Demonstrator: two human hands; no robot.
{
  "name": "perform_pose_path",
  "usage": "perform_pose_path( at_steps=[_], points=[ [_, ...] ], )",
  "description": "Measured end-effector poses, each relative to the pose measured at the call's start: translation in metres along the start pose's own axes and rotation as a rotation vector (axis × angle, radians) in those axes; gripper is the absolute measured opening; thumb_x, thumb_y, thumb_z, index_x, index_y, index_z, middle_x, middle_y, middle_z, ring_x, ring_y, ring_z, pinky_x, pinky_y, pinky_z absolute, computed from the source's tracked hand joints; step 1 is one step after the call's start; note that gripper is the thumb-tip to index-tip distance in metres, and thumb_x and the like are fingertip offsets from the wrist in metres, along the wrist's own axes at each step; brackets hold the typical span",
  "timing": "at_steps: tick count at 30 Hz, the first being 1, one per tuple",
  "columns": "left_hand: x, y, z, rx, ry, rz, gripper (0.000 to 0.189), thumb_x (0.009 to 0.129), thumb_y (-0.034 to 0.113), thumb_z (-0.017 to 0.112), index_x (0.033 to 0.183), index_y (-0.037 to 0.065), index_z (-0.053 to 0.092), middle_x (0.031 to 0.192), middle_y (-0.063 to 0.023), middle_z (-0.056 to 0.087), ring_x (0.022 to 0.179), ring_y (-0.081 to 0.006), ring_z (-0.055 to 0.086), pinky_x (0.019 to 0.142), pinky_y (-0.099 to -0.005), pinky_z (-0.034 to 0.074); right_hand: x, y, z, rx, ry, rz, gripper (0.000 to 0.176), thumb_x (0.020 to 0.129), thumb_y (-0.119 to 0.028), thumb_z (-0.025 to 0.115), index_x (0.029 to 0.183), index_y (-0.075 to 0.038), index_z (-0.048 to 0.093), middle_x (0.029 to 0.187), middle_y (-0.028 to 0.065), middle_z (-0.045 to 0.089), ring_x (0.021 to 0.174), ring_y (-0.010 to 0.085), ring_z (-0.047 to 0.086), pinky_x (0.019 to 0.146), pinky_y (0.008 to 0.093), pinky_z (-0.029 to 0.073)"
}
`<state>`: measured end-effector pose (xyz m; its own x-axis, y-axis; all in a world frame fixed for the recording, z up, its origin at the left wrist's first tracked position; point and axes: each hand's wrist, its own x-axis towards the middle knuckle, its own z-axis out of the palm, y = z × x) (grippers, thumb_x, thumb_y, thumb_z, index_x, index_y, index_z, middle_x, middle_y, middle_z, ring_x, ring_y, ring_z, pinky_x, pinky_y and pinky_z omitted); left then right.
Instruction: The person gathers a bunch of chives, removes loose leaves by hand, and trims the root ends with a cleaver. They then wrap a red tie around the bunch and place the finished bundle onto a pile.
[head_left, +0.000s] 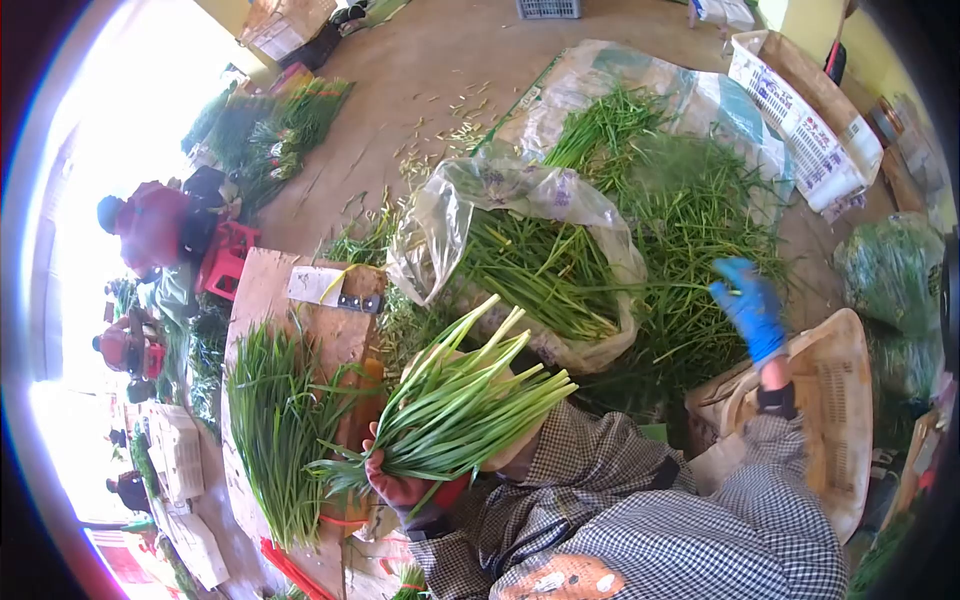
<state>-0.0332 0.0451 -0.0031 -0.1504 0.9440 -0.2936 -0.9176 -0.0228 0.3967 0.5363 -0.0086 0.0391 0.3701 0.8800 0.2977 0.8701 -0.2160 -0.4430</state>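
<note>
Bunch of long green stalks with pale ends (470, 410): one, lying across the lower centre of the view, pale ends fanned up and to the right, leafy ends down and to the left.

Left hand (400, 490): one dark red glove, fingers wrapped tight round the leafy end of the bunch, just above the checked sleeve (560, 480).

Right hand (750, 305): one bright blue glove, raised over the loose heap of green stalks (690, 230) on the floor. It is blurred, so I cannot tell whether it is spread or pinching anything.

Surroundings, counted:
- One bare wooden board (265, 290) to the left of the bunch, carrying one flat pile of green leaves (270, 430) and one broad-bladed knife (335, 288) near its far edge.
- One clear plastic bag (520, 190) lying open, with more green stalks spilling from it, between the board and the loose heap.
- One tan woven basket (840, 400) just beside the right forearm.
- One white printed cardboard box (800, 120) beyond the heap, at upper right.
- Two other people in red tops, one (150, 225) and another (130, 345), well apart at far left.
</note>
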Motion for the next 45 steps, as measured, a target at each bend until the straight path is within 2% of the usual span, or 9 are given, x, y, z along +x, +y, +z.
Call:
perform_pose_path(
  at_steps=[4, 9, 17, 18, 25, 28, 32, 35, 45],
  points=[
    [0.005, -0.003, -0.005, 0.042, -0.048, 0.028, 0.031, 0.085, 0.004, 0.056, 0.115, 0.004, 0.065, 0.135, -0.0149, 0.058, 0.124, -0.0299, 0.055, 0.108, -0.0585, 0.040, -0.008, -0.122, 0.065, 0.705, -0.371, -0.151, 0.057, 0.084, -0.050, 0.071, 0.118, -0.005, 0.067, 0.114, 0.0167, 0.068, 0.105, 0.0274, 0.066, 0.093, 0.0361, 0.051],
    [-0.002, -0.002, 0.008, 0.077, -0.026, 0.061, 0.032, 0.084, 0.003, 0.056, 0.115, 0.004, 0.064, 0.133, -0.0142, 0.059, 0.122, -0.0304, 0.057, 0.106, -0.0582, 0.043, -0.023, -0.194, 0.125, 1.220, -0.684, -0.117, 0.036, 0.085, -0.034, 0.075, 0.107, -0.005, 0.073, 0.092, 0.0117, 0.073, 0.082, 0.0211, 0.069, 0.078, 0.0329, 0.052],
    [-0.007, -0.005, 0.007, 0.112, -0.179, 0.055, 0.024, 0.092, 0.012, 0.054, 0.112, 0.006, 0.067, 0.131, -0.0151, 0.060, 0.117, -0.0341, 0.059, 0.101, -0.0608, 0.045, -0.032, -0.158, 0.104, 1.065, -0.755, 0.005, 0.016, 0.087, -0.018, 0.073, 0.095, -0.004, 0.073, 0.082, 0.0070, 0.073, 0.073, 0.0164, 0.067, 0.070, 0.0294, 0.052],
    [-0.006, -0.004, 0.005, 0.117, -0.177, 0.057, 0.041, 0.082, 0.004, 0.057, 0.122, 0.000, 0.060, 0.134, -0.0166, 0.058, 0.121, -0.0312, 0.057, 0.104, -0.0546, 0.047, -0.029, -0.150, 0.094, 1.000, -0.636, -0.027, 0.014, 0.087, -0.016, 0.071, 0.093, -0.004, 0.073, 0.082, 0.0069, 0.072, 0.074, 0.0168, 0.068, 0.071, 0.0302, 0.052],
    [-0.012, -0.006, 0.013, 0.146, -0.014, 0.109, 0.045, 0.081, 0.006, 0.058, 0.125, 0.000, 0.057, 0.133, -0.0147, 0.058, 0.121, -0.0308, 0.057, 0.105, -0.0530, 0.047, -0.013, 0.031, 0.032, 0.029, -0.079, 0.083, 0.021, 0.085, -0.017, 0.067, 0.103, -0.008, 0.072, 0.096, 0.0140, 0.072, 0.086, 0.0309, 0.069, 0.079, 0.0373, 0.054],
    [-0.012, -0.006, 0.010, 0.167, -0.016, 0.109, 0.046, 0.081, 0.006, 0.058, 0.126, 0.000, 0.055, 0.133, -0.0146, 0.058, 0.122, -0.0309, 0.056, 0.106, -0.0531, 0.045, -0.021, 0.014, 0.010, 0.010, -0.063, -0.015, 0.029, 0.085, -0.019, 0.068, 0.112, -0.009, 0.070, 0.105, 0.0152, 0.070, 0.095, 0.0313, 0.068, 0.084, 0.0380, 0.054],
    [-0.007, -0.005, 0.005, 0.149, -0.033, 0.096, 0.046, 0.081, 0.006, 0.058, 0.127, 0.001, 0.056, 0.135, -0.0153, 0.057, 0.124, -0.0317, 0.055, 0.107, -0.0541, 0.044, -0.038, -0.088, 0.039, 0.789, -0.532, 0.111, 0.037, 0.087, -0.039, 0.072, 0.105, -0.007, 0.073, 0.095, 0.0095, 0.074, 0.084, 0.0186, 0.070, 0.078, 0.0297, 0.054],
    [-0.008, -0.002, -0.001, 0.099, -0.052, 0.066, 0.044, 0.082, 0.007, 0.058, 0.126, 0.001, 0.058, 0.135, -0.0155, 0.057, 0.124, -0.0319, 0.054, 0.107, -0.0544, 0.044, -0.054, -0.141, 0.070, 1.160, -0.655, 0.228, 0.022, 0.087, -0.020, 0.075, 0.100, -0.002, 0.072, 0.081, 0.0040, 0.070, 0.070, 0.0081, 0.064, 0.064, 0.0228, 0.051],
    [-0.014, -0.002, -0.003, 0.020, -0.044, 0.070, 0.030, 0.089, 0.009, 0.054, 0.116, 0.006, 0.066, 0.136, -0.0178, 0.057, 0.123, -0.0337, 0.055, 0.106, -0.0590, 0.041, -0.050, -0.145, 0.072, 1.083, -0.539, 0.223, 0.021, 0.094, -0.022, 0.067, 0.092, -0.001, 0.069, 0.076, 0.0025, 0.069, 0.063, 0.0057, 0.058, 0.057, 0.0225, 0.048]
  ],
)
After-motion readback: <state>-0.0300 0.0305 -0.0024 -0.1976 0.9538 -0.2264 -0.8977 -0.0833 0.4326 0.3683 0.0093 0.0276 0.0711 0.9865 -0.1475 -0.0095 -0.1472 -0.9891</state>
